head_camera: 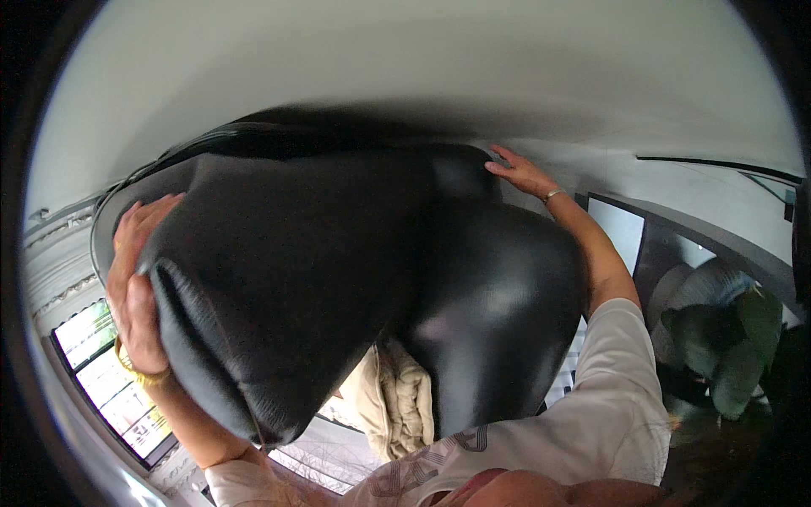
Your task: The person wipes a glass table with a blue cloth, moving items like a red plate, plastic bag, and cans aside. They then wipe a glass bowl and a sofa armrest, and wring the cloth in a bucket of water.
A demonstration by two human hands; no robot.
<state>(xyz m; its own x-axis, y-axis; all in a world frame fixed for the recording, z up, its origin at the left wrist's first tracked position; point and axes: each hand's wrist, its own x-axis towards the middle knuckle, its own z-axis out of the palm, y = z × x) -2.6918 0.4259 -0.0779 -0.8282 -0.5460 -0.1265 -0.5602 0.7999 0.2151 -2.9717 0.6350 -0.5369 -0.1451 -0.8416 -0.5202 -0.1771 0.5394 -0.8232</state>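
A large, bulky black leather-like cushion or padded cover (304, 253) fills the middle of the view, raised before my chest. It has a smooth, shiny bulge on the right and a seamed fold at the lower left. My left hand (139, 279) is clasped on its left edge, fingers over the top and thumb on the near side; a yellow bracelet (136, 367) circles that wrist. At the upper right corner, my right hand (519, 171) has its fingers apart, the tips at the black edge. My right forearm runs along the bulge. Whatever lies behind the black thing is hidden.
Beige folded cloth (399, 405) shows below the black thing. A barred window (114, 380) is at left, and a pale wall or ceiling surface (443, 57) spans the top. Dark glossy panels (716, 329) with blurred reflections stand at right, beside a bright panel (614, 234).
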